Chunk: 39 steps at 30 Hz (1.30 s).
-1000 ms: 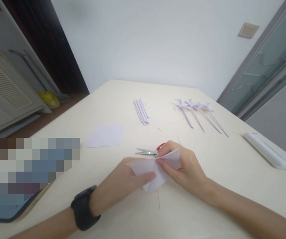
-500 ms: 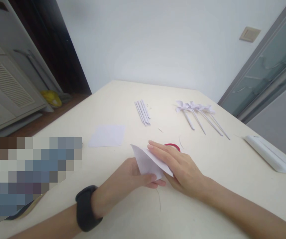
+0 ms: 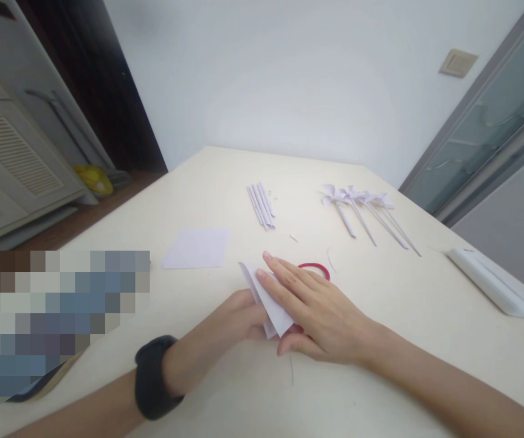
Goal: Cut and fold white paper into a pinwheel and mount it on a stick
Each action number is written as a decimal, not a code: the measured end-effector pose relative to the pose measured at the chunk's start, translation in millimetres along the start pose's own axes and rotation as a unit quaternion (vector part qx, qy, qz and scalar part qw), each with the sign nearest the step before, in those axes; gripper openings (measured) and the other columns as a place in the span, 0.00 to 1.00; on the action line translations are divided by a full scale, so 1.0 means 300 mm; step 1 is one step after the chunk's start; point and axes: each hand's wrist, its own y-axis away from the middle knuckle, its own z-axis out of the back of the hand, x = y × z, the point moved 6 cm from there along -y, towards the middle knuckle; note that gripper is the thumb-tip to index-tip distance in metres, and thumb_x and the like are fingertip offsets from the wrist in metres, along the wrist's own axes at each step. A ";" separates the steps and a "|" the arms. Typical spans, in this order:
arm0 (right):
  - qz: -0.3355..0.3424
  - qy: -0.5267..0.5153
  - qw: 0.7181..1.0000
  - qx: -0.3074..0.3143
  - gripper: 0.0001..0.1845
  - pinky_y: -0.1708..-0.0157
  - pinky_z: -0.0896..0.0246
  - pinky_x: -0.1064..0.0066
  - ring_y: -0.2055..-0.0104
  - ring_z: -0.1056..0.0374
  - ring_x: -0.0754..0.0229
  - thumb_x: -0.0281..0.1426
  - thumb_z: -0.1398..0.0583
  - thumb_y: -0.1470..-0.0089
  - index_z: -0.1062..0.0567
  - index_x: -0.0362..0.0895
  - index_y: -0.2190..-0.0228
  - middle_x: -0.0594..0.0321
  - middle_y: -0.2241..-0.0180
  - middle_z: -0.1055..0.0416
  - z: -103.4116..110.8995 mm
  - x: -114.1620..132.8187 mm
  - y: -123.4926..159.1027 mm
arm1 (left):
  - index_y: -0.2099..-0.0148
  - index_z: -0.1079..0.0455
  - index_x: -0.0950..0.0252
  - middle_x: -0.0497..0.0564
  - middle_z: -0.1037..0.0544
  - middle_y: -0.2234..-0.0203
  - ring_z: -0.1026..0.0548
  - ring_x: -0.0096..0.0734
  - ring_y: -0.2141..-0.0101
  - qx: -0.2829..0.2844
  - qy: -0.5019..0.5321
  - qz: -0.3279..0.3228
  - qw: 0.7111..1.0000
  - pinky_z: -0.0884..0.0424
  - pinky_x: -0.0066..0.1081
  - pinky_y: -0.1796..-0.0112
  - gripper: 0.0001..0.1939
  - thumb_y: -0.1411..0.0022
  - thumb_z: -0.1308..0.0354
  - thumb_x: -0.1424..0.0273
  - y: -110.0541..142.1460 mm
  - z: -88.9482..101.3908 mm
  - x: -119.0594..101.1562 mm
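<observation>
The left hand (image 3: 246, 316) grasps a folded white paper (image 3: 273, 307), with some of its fingers hidden behind and between the layers. The right hand (image 3: 314, 304) lies flat along the paper's near face, its fingers straight and close together, its thumb apart beneath the lower edge. The paper is held above the desk (image 3: 225, 377), tilted, with one corner pointing up and left. A black watch (image 3: 155, 377) is on the left wrist.

Just beyond the right hand, a red loop (image 3: 319, 267) shows, the rest of it hidden. A thin strand (image 3: 292, 371) lies just below the hands, and another thin strand (image 3: 330, 260) lies near the red loop. A small scrap (image 3: 293, 238) rests farther up.

To the left of the paper, a flat sheet (image 3: 197, 248) lies on the desk. Beyond the hands, several paper rolls (image 3: 261, 207) lie side by side, with tiny bits beside them. To their right are four pinwheels (image 3: 357, 198), their heads touching or overlapping and their sticks fanned toward the near side. A white packet (image 3: 494, 283) lies near the desk's right edge.
</observation>
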 end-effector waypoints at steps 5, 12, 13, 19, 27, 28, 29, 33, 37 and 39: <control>-0.008 0.006 1.000 0.014 0.44 0.47 0.50 0.54 0.37 0.63 0.46 0.54 0.54 0.48 0.59 0.40 0.40 0.52 0.37 0.69 -0.008 -0.008 -0.001 | 0.61 0.26 0.59 0.50 0.20 0.69 0.24 0.45 0.63 0.034 0.048 0.035 0.998 0.28 0.39 0.67 0.13 0.50 0.42 0.64 -0.014 0.002 0.028; -0.014 -0.020 1.000 0.015 0.46 0.47 0.50 0.53 0.38 0.62 0.45 0.54 0.52 0.50 0.58 0.40 0.40 0.49 0.37 0.67 -0.018 0.004 0.000 | 0.60 0.27 0.62 0.51 0.20 0.69 0.24 0.42 0.63 0.073 0.096 0.028 0.992 0.28 0.37 0.63 0.12 0.48 0.43 0.68 0.006 -0.023 0.011; -0.015 -0.036 0.999 0.018 0.46 0.46 0.51 0.53 0.38 0.63 0.45 0.54 0.51 0.50 0.59 0.40 0.40 0.49 0.37 0.68 -0.019 0.006 0.001 | 0.58 0.28 0.62 0.50 0.20 0.69 0.24 0.41 0.63 0.078 0.108 0.024 0.991 0.29 0.36 0.63 0.12 0.47 0.44 0.69 0.007 -0.026 0.011; -0.123 -0.196 0.973 0.000 0.40 0.48 0.47 0.60 0.42 0.50 0.53 0.40 0.43 0.48 0.57 0.43 0.41 0.52 0.40 0.52 0.001 -0.031 0.018 | 0.49 0.34 0.60 0.53 0.23 0.57 0.24 0.40 0.61 0.085 0.119 0.032 0.989 0.28 0.37 0.62 0.19 0.45 0.43 0.68 -0.007 -0.024 0.039; -0.267 -0.427 0.864 0.011 0.10 0.69 0.38 0.71 0.67 0.34 0.62 0.30 0.42 0.50 0.36 0.45 0.64 0.64 0.66 0.33 -0.034 -0.084 0.029 | 0.53 0.34 0.66 0.58 0.24 0.58 0.23 0.41 0.63 0.137 0.092 0.054 0.985 0.28 0.35 0.63 0.16 0.42 0.47 0.64 0.019 -0.024 0.019; -0.269 -0.443 0.855 0.019 0.09 0.70 0.39 0.72 0.68 0.35 0.63 0.29 0.42 0.51 0.36 0.45 0.66 0.65 0.68 0.33 -0.038 -0.084 0.028 | 0.54 0.34 0.67 0.59 0.24 0.59 0.23 0.41 0.62 0.136 0.085 0.057 0.985 0.28 0.36 0.63 0.15 0.42 0.47 0.64 0.020 -0.023 0.021; -0.270 -0.449 0.851 0.024 0.07 0.71 0.40 0.73 0.70 0.36 0.64 0.29 0.42 0.51 0.36 0.45 0.67 0.66 0.70 0.34 -0.039 -0.086 0.029 | 0.55 0.33 0.67 0.59 0.23 0.59 0.23 0.41 0.63 0.129 0.078 0.060 0.987 0.28 0.36 0.63 0.15 0.42 0.47 0.64 0.019 -0.020 0.027; -0.280 -0.401 0.872 0.015 0.04 0.73 0.45 0.75 0.71 0.40 0.65 0.29 0.42 0.51 0.34 0.43 0.71 0.68 0.73 0.37 -0.033 -0.118 0.033 | 0.56 0.32 0.67 0.58 0.22 0.63 0.22 0.39 0.67 0.087 0.052 0.055 0.993 0.27 0.36 0.65 0.15 0.44 0.45 0.66 0.004 -0.005 0.061; -0.289 -0.380 0.879 0.003 0.06 0.78 0.51 0.76 0.75 0.44 0.67 0.32 0.43 0.50 0.35 0.43 0.73 0.69 0.74 0.41 -0.033 -0.156 0.036 | 0.54 0.32 0.65 0.55 0.21 0.64 0.22 0.36 0.70 0.083 0.035 0.047 0.995 0.26 0.35 0.66 0.16 0.45 0.44 0.66 -0.004 0.001 0.088; -0.292 -0.386 0.875 0.005 0.06 0.79 0.52 0.76 0.76 0.45 0.68 0.33 0.43 0.49 0.35 0.43 0.73 0.69 0.75 0.42 -0.038 -0.166 0.036 | 0.54 0.32 0.64 0.54 0.21 0.65 0.22 0.35 0.71 0.083 0.034 0.041 0.995 0.26 0.34 0.66 0.14 0.43 0.45 0.67 -0.006 0.003 0.094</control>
